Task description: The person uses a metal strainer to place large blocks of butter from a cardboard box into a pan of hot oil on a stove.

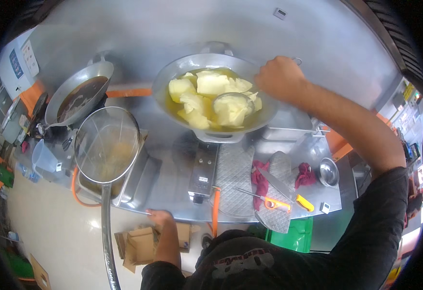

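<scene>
My right hand [282,79] is closed around the handle of a metal ladle or skimmer, whose ring end [297,61] shows behind the fist. Its round head [234,105] sits among pale yellow blocks of solid fat [211,82], which lie in clear yellow liquid inside a large metal wok [171,69]. The wok stands over a portable gas burner [202,170]. At the front edge of the steel table [182,214] is my left hand [160,216], its fingertips at the rim; whether they grip it cannot be told.
Left are a wok of dark liquid [82,98], a long-handled strainer [107,145] over a steel pan, and a plastic jug [44,156]. Right lie quilted mitts [235,181], a yellow-handled knife [276,185], a gas lighter [276,204], red cloths [305,175] and a steel bowl [329,172].
</scene>
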